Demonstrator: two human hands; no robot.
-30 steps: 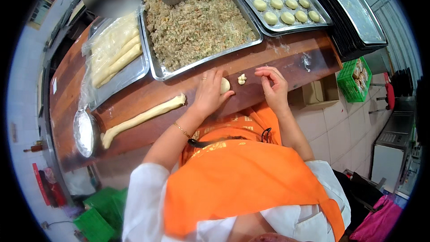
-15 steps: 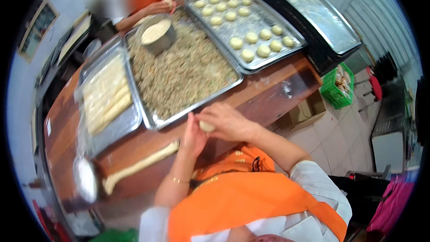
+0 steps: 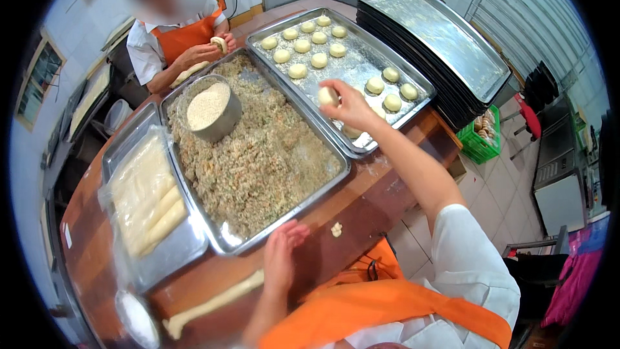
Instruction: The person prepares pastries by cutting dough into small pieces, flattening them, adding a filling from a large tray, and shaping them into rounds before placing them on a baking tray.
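Observation:
My right hand (image 3: 352,108) pinches a pale round dough bun (image 3: 328,96) over the near left part of a floured metal tray (image 3: 363,58). Rows of similar dough buns (image 3: 319,60) sit on that tray, and my hand and forearm partly hide some near ones. Empty, with its fingers loosely apart, my left hand (image 3: 284,252) hovers by the near edge of a tray of minced filling (image 3: 258,161). A long dough rope (image 3: 216,298) lies on the wooden table left of my left forearm. On the wood to the right of this hand is a small dough scrap (image 3: 336,229).
A steel bowl of pale crumbs (image 3: 216,119) stands in the filling. At left are a tray of plastic-covered dough strips (image 3: 145,200) and a bowl of white powder (image 3: 137,320). Stacked trays (image 3: 439,39) rise at right. Across the table a co-worker's hands (image 3: 210,52) hold dough.
My hands have parted: the right has carried the bun from beside the left out over the tray. My left hand is now empty. The whole view has shifted.

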